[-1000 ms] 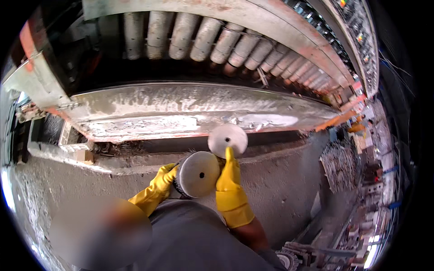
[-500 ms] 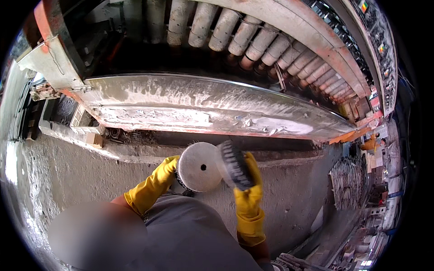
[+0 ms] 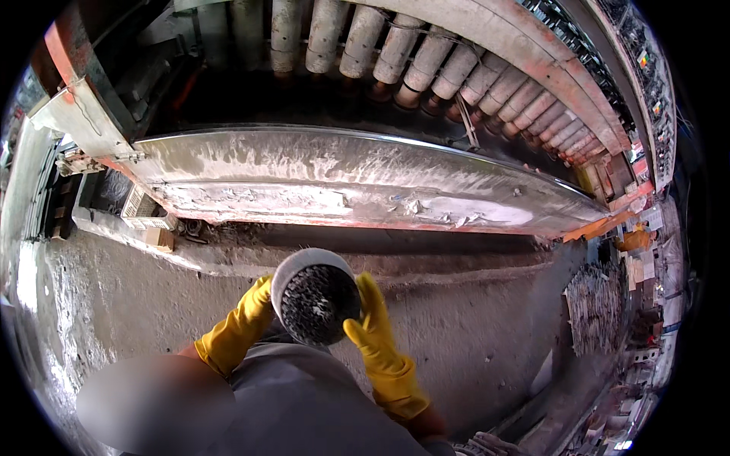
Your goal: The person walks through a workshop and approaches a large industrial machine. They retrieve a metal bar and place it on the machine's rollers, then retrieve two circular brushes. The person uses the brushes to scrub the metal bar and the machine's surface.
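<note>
A round brush disc [image 3: 315,302] with dark bristles and a white rim is held up between two yellow-gloved hands. The left hand [image 3: 242,325] grips its left edge; the right hand [image 3: 372,330] presses flat against its right edge. Beyond the disc lies a long dusty metal panel [image 3: 342,186], with a row of grey rollers [image 3: 426,61] behind it.

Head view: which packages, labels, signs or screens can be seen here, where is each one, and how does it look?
Small box: on the ledge at the left, under the long metal trough; block-shaped, tan.
Control panels: along the machine at the upper right; dark, with small coloured lights or buttons, too small to tell more.
Boxes or packages: far right, by the orange shape; pale, blurred.
No sign or label shows clearly near the yellow-gloved hands.
</note>
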Tool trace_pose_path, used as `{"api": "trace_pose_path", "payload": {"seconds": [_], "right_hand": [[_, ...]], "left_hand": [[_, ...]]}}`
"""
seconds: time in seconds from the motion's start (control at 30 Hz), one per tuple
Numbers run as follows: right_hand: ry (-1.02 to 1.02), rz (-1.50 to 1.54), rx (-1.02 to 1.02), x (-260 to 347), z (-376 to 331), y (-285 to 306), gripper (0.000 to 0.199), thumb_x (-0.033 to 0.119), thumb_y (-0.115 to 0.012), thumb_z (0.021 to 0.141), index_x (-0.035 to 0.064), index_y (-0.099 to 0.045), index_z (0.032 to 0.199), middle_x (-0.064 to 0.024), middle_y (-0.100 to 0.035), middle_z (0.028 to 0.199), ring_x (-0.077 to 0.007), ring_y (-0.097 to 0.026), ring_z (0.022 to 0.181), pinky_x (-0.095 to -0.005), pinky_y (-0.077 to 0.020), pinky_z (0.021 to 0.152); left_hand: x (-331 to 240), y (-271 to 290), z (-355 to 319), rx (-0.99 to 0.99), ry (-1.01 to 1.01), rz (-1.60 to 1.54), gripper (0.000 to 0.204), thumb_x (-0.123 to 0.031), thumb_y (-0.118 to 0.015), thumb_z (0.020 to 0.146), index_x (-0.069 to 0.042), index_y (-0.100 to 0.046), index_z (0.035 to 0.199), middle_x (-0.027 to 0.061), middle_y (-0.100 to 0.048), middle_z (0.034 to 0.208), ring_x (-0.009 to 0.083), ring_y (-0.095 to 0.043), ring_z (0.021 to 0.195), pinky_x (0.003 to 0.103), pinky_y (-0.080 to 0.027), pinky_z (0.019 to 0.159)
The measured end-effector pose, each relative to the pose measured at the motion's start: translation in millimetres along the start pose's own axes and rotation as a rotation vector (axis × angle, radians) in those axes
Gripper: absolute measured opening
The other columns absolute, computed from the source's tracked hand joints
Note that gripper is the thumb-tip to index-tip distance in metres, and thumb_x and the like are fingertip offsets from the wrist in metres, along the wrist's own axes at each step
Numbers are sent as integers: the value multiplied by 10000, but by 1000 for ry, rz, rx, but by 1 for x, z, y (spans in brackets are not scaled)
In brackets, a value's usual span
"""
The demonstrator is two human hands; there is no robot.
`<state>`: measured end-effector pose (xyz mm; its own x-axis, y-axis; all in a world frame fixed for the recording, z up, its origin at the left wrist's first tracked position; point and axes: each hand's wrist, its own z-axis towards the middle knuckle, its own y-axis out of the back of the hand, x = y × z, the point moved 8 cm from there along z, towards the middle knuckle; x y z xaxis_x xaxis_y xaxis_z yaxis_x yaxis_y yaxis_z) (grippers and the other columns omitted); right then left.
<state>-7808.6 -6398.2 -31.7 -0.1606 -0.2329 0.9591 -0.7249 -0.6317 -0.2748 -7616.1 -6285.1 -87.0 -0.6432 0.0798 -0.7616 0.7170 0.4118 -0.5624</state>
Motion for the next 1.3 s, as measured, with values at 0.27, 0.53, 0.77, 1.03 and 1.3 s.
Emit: {"api": "trace_pose_path", "payload": {"seconds": [0.27,0.53,0.77,1.03,1.3], "right_hand": [[-296,68,114,-28,31,-23,748,121,-817,964,40,-442,1605,-90,-580,1507,-190,-547,1370,-351,-438,1176],[-163,-76,96,3,99,-90,807,84,-839,932,-15,-406,1606,-130,-572,1499,-197,-567,1352,-363,-470,1162],[-72,-166,132,2,164,-143,971,114,-929,849,-17,-356,1622,-157,-530,1528,-228,-549,1381,-382,-462,1180],[-217,-105,114,-28,200,-178,993,35,-933,799,12,-363,1612,-123,-506,1548,-226,-517,1407,-409,-427,1205],[-377,92,147,-25,217,-198,1021,26,-915,787,47,-363,1646,-118,-491,1586,-235,-495,1437,-405,-405,1217]], "left_hand": [[-19,18,13,-141,-86,334,724,-622,-636,1029,19,-683,1363,97,-762,1201,165,-656,1083,341,-516,988],[-33,87,64,-454,-44,20,729,-684,-607,1020,-28,-647,1336,63,-745,1125,144,-666,1009,308,-553,890],[-63,147,117,-426,-127,-406,372,-435,-718,1051,-78,-724,1155,34,-757,1002,121,-683,876,319,-578,782],[-82,190,118,-210,-70,-566,428,-225,-789,969,-20,-702,1334,129,-768,1244,241,-740,1118,398,-602,1002],[-112,206,111,-75,-19,-253,575,-277,-857,891,-13,-680,1371,104,-764,1254,218,-723,1129,379,-576,1020]]}}
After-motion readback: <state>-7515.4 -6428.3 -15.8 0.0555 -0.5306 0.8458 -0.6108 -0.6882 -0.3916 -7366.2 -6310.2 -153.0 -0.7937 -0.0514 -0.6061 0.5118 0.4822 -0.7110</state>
